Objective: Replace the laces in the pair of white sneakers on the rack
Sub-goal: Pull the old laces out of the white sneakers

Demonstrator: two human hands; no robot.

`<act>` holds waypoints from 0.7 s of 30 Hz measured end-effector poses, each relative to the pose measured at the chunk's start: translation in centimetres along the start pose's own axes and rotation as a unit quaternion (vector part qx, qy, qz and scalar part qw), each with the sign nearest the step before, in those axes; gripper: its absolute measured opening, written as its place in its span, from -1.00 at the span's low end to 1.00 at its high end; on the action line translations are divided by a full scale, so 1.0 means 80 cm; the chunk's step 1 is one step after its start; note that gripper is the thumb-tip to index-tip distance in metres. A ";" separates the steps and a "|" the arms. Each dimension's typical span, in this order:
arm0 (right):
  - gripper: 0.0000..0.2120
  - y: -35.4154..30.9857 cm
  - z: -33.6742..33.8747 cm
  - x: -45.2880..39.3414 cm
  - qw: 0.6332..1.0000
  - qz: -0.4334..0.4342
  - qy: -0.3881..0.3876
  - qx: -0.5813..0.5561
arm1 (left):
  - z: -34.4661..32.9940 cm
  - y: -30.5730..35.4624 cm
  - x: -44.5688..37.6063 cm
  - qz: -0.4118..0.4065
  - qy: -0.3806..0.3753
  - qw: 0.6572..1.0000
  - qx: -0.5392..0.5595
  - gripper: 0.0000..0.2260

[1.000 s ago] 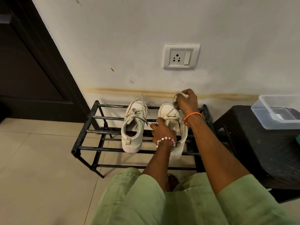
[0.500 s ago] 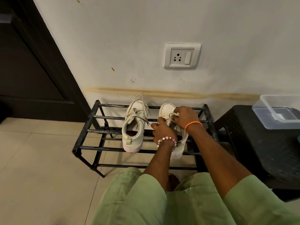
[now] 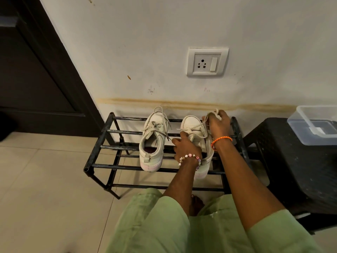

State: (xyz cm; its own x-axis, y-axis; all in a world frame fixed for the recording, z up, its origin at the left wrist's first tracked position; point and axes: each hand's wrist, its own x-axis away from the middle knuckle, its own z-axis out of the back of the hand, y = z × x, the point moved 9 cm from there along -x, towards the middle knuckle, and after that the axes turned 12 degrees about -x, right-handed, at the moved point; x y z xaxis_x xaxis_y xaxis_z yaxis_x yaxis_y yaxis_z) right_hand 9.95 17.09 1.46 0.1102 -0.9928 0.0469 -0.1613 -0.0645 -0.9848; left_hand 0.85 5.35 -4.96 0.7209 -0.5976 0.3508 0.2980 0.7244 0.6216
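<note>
Two white sneakers stand side by side on the top bars of the black rack [image 3: 102, 143], toes toward the wall, near its right end. The left sneaker [image 3: 153, 143] is laced and tied, with a pinkish heel. The left hand [image 3: 186, 147] holds down the right sneaker [image 3: 195, 128], while the right hand [image 3: 217, 125] pinches its loose lace [image 3: 209, 115], pulled up above the toe.

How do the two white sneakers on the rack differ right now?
The left sneaker sits untouched, its laces tied across the tongue; the right sneaker is being worked on. The left hand rests on the right sneaker, while the right hand pinches its lace and pulls it up. The left sneaker's opening shows; the right one's is hidden. Both stand toe to the wall on the black rack.
</note>
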 end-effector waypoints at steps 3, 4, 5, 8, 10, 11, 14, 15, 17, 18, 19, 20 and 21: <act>-0.94 0.005 -0.036 -0.013 0.952 0.054 -0.116 0.278 | 0.001 0.000 -0.001 0.001 0.006 1.000 -0.001 -0.60; -0.84 0.015 -0.046 -0.016 0.917 0.056 -0.164 0.360 | 0.001 0.000 -0.001 0.001 0.008 1.000 0.001 -0.61; -0.75 0.026 -0.054 -0.017 0.879 0.050 -0.205 0.428 | 0.001 0.000 -0.001 0.001 0.009 1.000 0.003 -0.61; -0.67 0.038 -0.064 -0.010 0.796 0.064 -0.255 0.546 | -0.001 0.000 -0.003 0.001 0.006 1.000 0.004 -0.58; -0.69 0.036 -0.066 -0.005 0.782 0.092 -0.253 0.562 | -0.002 0.000 -0.004 0.001 0.002 1.000 0.003 -0.55; -0.71 0.034 -0.066 -0.002 0.787 0.106 -0.245 0.556 | -0.003 -0.001 -0.005 0.001 0.001 1.000 0.002 -0.54; -0.77 0.026 -0.056 0.007 0.821 0.123 -0.220 0.513 | -0.003 -0.002 -0.006 -0.001 0.004 1.000 0.008 -0.59; -0.78 0.025 -0.052 0.010 0.829 0.128 -0.211 0.501 | -0.003 -0.002 -0.006 -0.002 0.006 1.000 0.009 -0.60; -0.76 0.021 -0.044 0.014 0.843 0.131 -0.193 0.484 | -0.003 -0.002 -0.006 0.001 0.005 1.000 0.009 -0.62; -0.76 0.019 -0.039 0.014 0.857 0.125 -0.180 0.467 | -0.003 -0.002 -0.006 0.003 0.005 1.000 0.010 -0.63; -0.77 0.017 -0.034 0.015 0.873 0.116 -0.168 0.443 | -0.003 -0.003 -0.006 0.003 0.004 1.000 0.011 -0.64; -0.77 0.016 -0.029 0.015 0.890 0.105 -0.159 0.415 | -0.004 -0.003 -0.005 0.003 0.003 1.000 0.010 -0.63; -0.78 0.017 -0.025 0.017 0.905 0.092 -0.152 0.387 | -0.004 -0.003 -0.004 0.002 0.002 1.000 0.010 -0.62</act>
State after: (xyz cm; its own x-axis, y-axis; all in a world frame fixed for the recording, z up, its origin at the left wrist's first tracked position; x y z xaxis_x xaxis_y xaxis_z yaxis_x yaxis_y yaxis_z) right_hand 7.92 15.43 0.55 0.4356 -0.8980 -0.0623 0.5182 0.3068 -0.7983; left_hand 0.80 5.50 -5.44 0.7241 -0.5939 0.3508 0.2824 0.7193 0.6347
